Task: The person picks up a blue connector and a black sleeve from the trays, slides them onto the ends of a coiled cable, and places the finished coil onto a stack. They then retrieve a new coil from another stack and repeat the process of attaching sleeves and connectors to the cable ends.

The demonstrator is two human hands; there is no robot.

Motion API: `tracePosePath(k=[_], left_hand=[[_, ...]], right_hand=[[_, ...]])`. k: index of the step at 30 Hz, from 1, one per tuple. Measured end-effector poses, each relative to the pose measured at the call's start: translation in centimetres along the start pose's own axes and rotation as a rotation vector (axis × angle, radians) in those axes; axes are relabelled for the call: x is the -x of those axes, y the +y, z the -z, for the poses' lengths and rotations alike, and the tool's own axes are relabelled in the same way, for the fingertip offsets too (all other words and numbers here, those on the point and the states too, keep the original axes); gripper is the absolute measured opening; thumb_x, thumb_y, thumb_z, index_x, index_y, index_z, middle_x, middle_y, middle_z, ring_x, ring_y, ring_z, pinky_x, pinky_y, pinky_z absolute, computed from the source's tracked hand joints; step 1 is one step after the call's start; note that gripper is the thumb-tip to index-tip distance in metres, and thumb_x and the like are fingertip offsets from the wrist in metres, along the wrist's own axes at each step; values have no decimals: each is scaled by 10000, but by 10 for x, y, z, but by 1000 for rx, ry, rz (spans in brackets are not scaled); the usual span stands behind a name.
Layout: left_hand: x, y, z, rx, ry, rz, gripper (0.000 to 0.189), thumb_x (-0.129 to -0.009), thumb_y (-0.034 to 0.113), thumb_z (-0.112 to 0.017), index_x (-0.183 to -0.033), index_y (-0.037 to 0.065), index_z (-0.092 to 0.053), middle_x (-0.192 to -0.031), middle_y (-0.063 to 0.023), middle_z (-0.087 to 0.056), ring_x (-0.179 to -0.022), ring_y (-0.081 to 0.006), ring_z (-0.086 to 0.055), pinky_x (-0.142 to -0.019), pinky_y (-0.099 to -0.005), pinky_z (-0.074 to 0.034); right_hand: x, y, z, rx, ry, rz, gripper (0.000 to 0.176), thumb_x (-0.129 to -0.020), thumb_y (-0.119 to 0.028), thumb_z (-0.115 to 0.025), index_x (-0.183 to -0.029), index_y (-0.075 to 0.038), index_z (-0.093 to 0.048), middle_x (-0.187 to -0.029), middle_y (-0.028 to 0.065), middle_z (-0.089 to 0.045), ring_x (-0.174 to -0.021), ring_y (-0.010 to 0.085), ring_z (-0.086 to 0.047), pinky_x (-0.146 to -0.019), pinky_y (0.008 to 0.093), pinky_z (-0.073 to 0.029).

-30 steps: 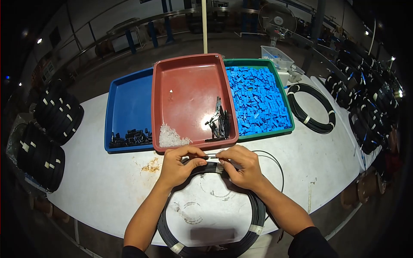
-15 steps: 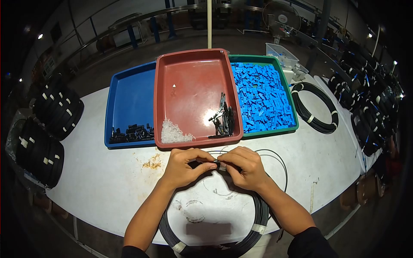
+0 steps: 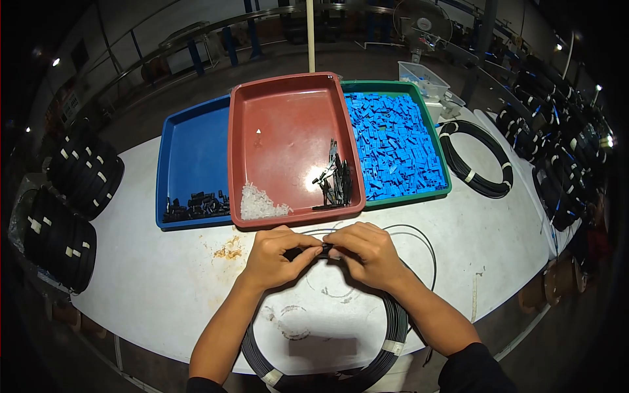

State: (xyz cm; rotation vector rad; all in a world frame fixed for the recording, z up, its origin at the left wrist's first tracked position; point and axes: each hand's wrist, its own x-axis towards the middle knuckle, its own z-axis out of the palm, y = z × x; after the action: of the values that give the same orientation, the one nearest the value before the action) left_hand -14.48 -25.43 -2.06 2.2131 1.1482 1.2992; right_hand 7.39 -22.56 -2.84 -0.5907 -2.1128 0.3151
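My left hand [image 3: 276,257] and my right hand [image 3: 365,254] meet fingertip to fingertip above the far side of a black cable coil [image 3: 395,321]. The left thumb and index finger pinch a small black part [image 3: 325,250], mostly hidden by the fingers. On its other side the right fingers are closed against the same part. A loose black cable end loops out to the right of my right hand. White bands wrap the coil, which lies at the table's near edge below both forearms.
Beyond the hands stand a blue tray [image 3: 193,147] with black pieces, a red tray [image 3: 288,118] with clear and black pieces, and a green tray [image 3: 440,157] full of blue pieces. Cable coils [image 3: 60,239] stack at left; another coil [image 3: 504,171] lies right.
The view has shifted slightly. The right fingers have moved a little at the small black part, while both hands stay together over the coil.
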Motion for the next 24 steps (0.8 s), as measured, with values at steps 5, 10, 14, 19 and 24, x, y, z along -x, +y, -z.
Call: tracePosePath(k=[5,10,14,19,24], left_hand=[[-1,2,-2,24,-20,-51,121,-761,48,-837,-879,46,-811,-781,-85,-769,-649,-199,-691,-652,-316,-528],[1,-4,-3,40,-9,-56,144,-749,45,-845,-890,44,-813,-760,-86,-762,-627,-194,-676,-626,-312,-515],[1,-2,-1,22,-23,-95,150,-736,38,-856,-879,33,-811,-750,-92,-759,-615,-189,-671,-621,-309,-513],[1,-1,0,-27,-29,-117,171,-720,55,-876,-875,35,-808,-756,-91,-762,-629,-181,-678,-630,-306,-519],[1,0,7,-37,66,-60,163,-754,98,-855,-893,39,-792,-825,-88,-775,-698,-194,-701,-680,-303,-540]], right_hand=[[4,0,-3,-49,-3,18,214,-805,-88,-781,-992,-16,-707,-832,121,-693,-734,304,-664,-685,393,-536],[0,-2,0,-96,-8,26,188,-787,-19,-795,-964,-8,-731,-863,121,-726,-747,279,-694,-671,354,-556],[2,1,-1,-160,-28,10,180,-816,-8,-731,-995,5,-717,-863,137,-697,-766,314,-671,-704,395,-552],[3,3,-2,-198,-50,-10,167,-825,-8,-714,-991,9,-722,-898,142,-699,-799,315,-677,-724,394,-555],[4,2,-2,-205,-58,-53,140,-845,-25,-701,-981,2,-720,-909,140,-683,-824,316,-674,-739,395,-553]])
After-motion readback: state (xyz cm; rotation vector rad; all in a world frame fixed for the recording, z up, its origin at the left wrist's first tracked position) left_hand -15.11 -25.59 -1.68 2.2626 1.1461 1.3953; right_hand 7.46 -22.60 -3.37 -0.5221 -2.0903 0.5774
